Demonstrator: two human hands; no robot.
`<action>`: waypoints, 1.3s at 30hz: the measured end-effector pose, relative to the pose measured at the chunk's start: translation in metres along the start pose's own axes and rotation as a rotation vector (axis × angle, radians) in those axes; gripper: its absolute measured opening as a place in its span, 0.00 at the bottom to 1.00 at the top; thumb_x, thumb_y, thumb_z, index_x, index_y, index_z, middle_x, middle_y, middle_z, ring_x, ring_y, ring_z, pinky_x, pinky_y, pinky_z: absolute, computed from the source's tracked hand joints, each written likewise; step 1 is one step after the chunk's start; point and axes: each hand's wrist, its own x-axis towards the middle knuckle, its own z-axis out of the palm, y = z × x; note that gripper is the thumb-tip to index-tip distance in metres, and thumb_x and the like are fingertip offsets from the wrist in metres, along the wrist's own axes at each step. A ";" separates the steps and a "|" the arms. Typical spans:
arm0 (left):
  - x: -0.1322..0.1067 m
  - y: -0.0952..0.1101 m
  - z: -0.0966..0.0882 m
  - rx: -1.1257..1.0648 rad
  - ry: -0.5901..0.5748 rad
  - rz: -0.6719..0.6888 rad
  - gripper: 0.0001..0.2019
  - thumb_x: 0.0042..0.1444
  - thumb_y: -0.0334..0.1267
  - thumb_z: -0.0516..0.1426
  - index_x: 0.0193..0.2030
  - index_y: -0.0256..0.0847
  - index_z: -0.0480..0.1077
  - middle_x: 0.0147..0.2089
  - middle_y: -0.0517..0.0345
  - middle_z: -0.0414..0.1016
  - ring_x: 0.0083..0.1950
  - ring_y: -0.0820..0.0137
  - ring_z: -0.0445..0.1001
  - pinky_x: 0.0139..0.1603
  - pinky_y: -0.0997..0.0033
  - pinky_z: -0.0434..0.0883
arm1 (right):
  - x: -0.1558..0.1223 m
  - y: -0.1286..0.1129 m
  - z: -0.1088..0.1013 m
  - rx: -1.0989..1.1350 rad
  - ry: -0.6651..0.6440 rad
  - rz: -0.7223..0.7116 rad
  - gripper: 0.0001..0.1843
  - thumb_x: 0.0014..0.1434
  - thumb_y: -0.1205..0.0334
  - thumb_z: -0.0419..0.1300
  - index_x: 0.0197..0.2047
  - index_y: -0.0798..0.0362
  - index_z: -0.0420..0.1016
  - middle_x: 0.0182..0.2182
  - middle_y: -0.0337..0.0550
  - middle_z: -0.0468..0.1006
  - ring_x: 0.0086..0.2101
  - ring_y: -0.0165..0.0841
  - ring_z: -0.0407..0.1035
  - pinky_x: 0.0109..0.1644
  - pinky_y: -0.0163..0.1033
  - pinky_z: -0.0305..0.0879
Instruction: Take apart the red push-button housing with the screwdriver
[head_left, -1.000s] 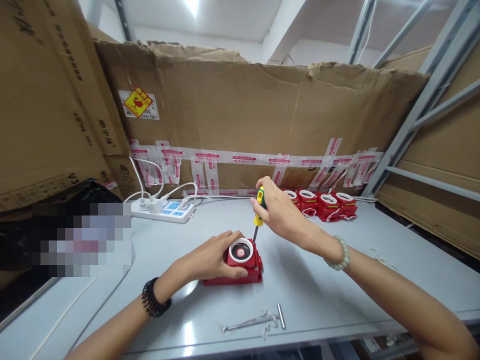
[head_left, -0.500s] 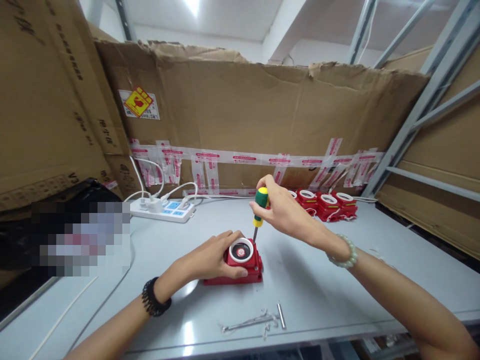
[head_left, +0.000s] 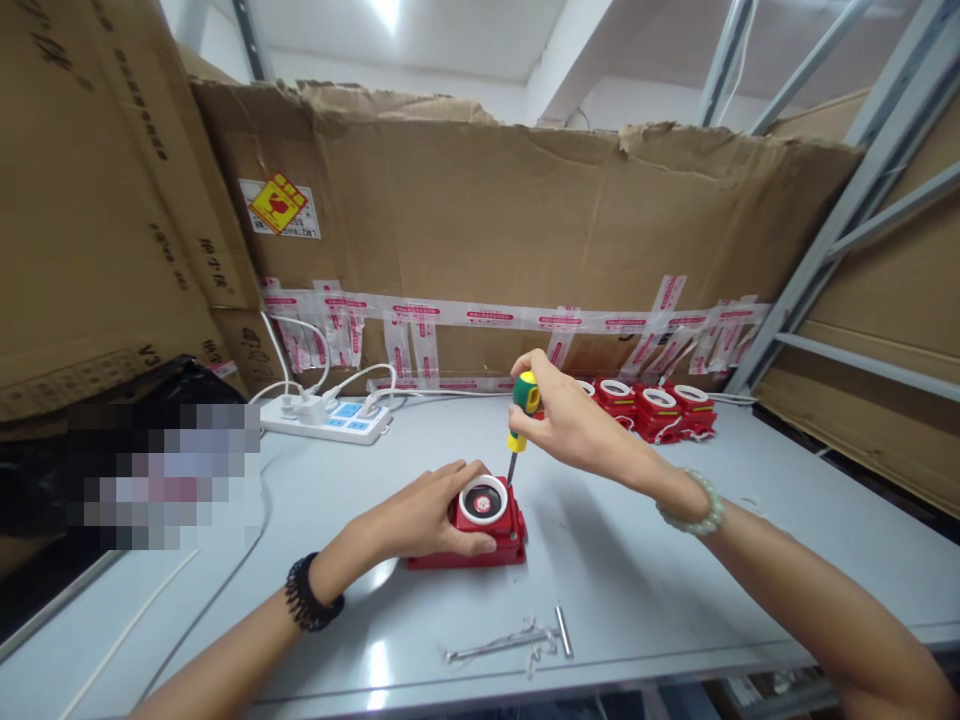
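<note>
Head view: left grip (head_left: pixel 420 520) wrapped around red device (head_left: pixel 501 532) on worktop (head_left: pixel 660 590). Right grip (head_left: pixel 574 425) just above, to the right, closed on screwdriver (head_left: pixel 517 438), tip down at device's far corner. Loose metal parts (head_left: pixel 517 640) lie nearer than both grips.

You have 1 view, from the camera worn on your head. It faces forward and down over the tabletop (head_left: pixel 615 600), near your left hand (head_left: pixel 420 520) and right hand (head_left: pixel 577 425), toward the cardboard wall (head_left: pixel 525 230) behind.
</note>
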 end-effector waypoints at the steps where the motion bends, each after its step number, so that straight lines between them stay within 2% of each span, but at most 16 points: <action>1: 0.000 0.000 0.000 0.000 -0.001 -0.006 0.24 0.47 0.55 0.61 0.47 0.45 0.62 0.43 0.56 0.68 0.41 0.60 0.68 0.42 0.64 0.65 | 0.000 -0.001 -0.001 0.021 -0.011 0.009 0.14 0.53 0.65 0.53 0.44 0.50 0.55 0.33 0.39 0.67 0.29 0.31 0.61 0.34 0.37 0.57; 4: 0.001 -0.001 0.001 -0.008 0.001 -0.006 0.24 0.47 0.54 0.61 0.46 0.45 0.62 0.43 0.56 0.68 0.41 0.60 0.68 0.42 0.65 0.65 | -0.002 -0.001 -0.002 -0.020 0.008 0.011 0.14 0.56 0.57 0.54 0.44 0.51 0.56 0.34 0.41 0.67 0.31 0.32 0.61 0.36 0.39 0.58; 7: 0.001 -0.001 0.000 -0.008 0.002 0.009 0.23 0.47 0.53 0.61 0.46 0.45 0.62 0.42 0.56 0.68 0.41 0.61 0.68 0.42 0.65 0.65 | -0.002 0.001 0.000 -0.147 0.044 -0.042 0.14 0.61 0.50 0.48 0.41 0.53 0.58 0.36 0.46 0.67 0.34 0.35 0.61 0.40 0.42 0.58; 9: 0.001 0.000 0.000 -0.010 0.001 0.018 0.23 0.48 0.53 0.61 0.46 0.45 0.62 0.42 0.56 0.68 0.41 0.61 0.68 0.43 0.65 0.65 | -0.001 0.001 0.001 -0.196 0.039 -0.059 0.11 0.63 0.54 0.46 0.41 0.53 0.58 0.36 0.48 0.66 0.35 0.36 0.61 0.40 0.43 0.58; 11: 0.000 0.000 0.000 -0.019 0.000 0.025 0.23 0.48 0.53 0.61 0.46 0.45 0.62 0.42 0.56 0.68 0.42 0.61 0.68 0.42 0.65 0.65 | -0.001 0.001 0.000 -0.154 0.001 -0.036 0.08 0.62 0.60 0.46 0.43 0.53 0.57 0.36 0.47 0.66 0.33 0.35 0.62 0.39 0.42 0.58; 13: 0.000 0.001 -0.001 -0.027 -0.003 0.029 0.22 0.48 0.52 0.61 0.46 0.45 0.62 0.42 0.57 0.68 0.42 0.61 0.68 0.42 0.65 0.65 | -0.001 -0.002 -0.002 -0.050 -0.041 -0.001 0.11 0.59 0.64 0.49 0.46 0.52 0.55 0.35 0.44 0.67 0.32 0.33 0.63 0.37 0.40 0.58; 15: 0.000 0.001 -0.001 -0.027 -0.003 0.030 0.22 0.48 0.52 0.61 0.46 0.45 0.62 0.42 0.57 0.68 0.42 0.61 0.68 0.42 0.65 0.65 | -0.002 -0.005 -0.004 0.026 -0.060 0.030 0.14 0.57 0.63 0.50 0.47 0.52 0.54 0.33 0.41 0.67 0.30 0.32 0.63 0.36 0.39 0.58; 19: 0.001 0.001 0.000 -0.016 -0.004 0.026 0.22 0.48 0.52 0.61 0.46 0.46 0.61 0.43 0.57 0.68 0.43 0.61 0.67 0.43 0.65 0.65 | -0.002 -0.006 -0.004 0.025 -0.035 0.038 0.08 0.59 0.57 0.48 0.39 0.51 0.54 0.28 0.39 0.67 0.27 0.32 0.61 0.32 0.39 0.56; 21: 0.001 0.001 0.000 -0.010 -0.004 0.020 0.22 0.48 0.52 0.61 0.46 0.45 0.61 0.42 0.57 0.68 0.42 0.61 0.67 0.43 0.65 0.65 | -0.001 -0.003 -0.002 0.049 -0.033 0.029 0.06 0.58 0.59 0.48 0.39 0.50 0.54 0.26 0.36 0.66 0.26 0.31 0.61 0.31 0.38 0.55; 25: 0.001 0.001 0.000 -0.011 -0.003 0.017 0.23 0.47 0.53 0.61 0.46 0.45 0.62 0.43 0.57 0.68 0.42 0.61 0.68 0.43 0.65 0.65 | 0.000 0.003 -0.001 0.131 -0.045 0.038 0.15 0.51 0.64 0.52 0.42 0.48 0.54 0.25 0.32 0.66 0.24 0.28 0.61 0.29 0.35 0.55; 27: 0.001 0.001 0.000 -0.016 -0.002 0.015 0.23 0.48 0.53 0.61 0.46 0.45 0.62 0.43 0.57 0.68 0.43 0.60 0.68 0.43 0.65 0.65 | 0.000 0.003 -0.001 0.144 -0.028 0.041 0.16 0.49 0.65 0.53 0.42 0.47 0.54 0.25 0.31 0.65 0.24 0.28 0.60 0.28 0.34 0.54; 34: 0.001 0.002 0.000 -0.014 0.001 0.012 0.23 0.47 0.52 0.61 0.47 0.45 0.62 0.43 0.56 0.68 0.43 0.60 0.68 0.44 0.65 0.65 | 0.000 -0.002 0.002 0.044 0.021 0.032 0.12 0.56 0.56 0.54 0.40 0.50 0.56 0.24 0.34 0.65 0.24 0.29 0.59 0.30 0.36 0.54; 36: 0.001 0.002 0.000 -0.010 0.000 0.012 0.23 0.47 0.52 0.61 0.47 0.45 0.62 0.43 0.56 0.68 0.43 0.60 0.68 0.44 0.64 0.65 | 0.000 -0.001 0.003 0.024 0.016 0.021 0.11 0.56 0.59 0.52 0.42 0.50 0.55 0.25 0.34 0.65 0.24 0.29 0.59 0.31 0.37 0.55; 39: 0.000 0.003 -0.001 -0.013 -0.004 0.016 0.23 0.48 0.52 0.61 0.46 0.46 0.62 0.43 0.57 0.69 0.43 0.60 0.68 0.43 0.64 0.65 | 0.000 0.002 0.004 0.071 -0.005 0.043 0.17 0.52 0.64 0.53 0.46 0.49 0.53 0.27 0.34 0.65 0.25 0.29 0.60 0.31 0.36 0.56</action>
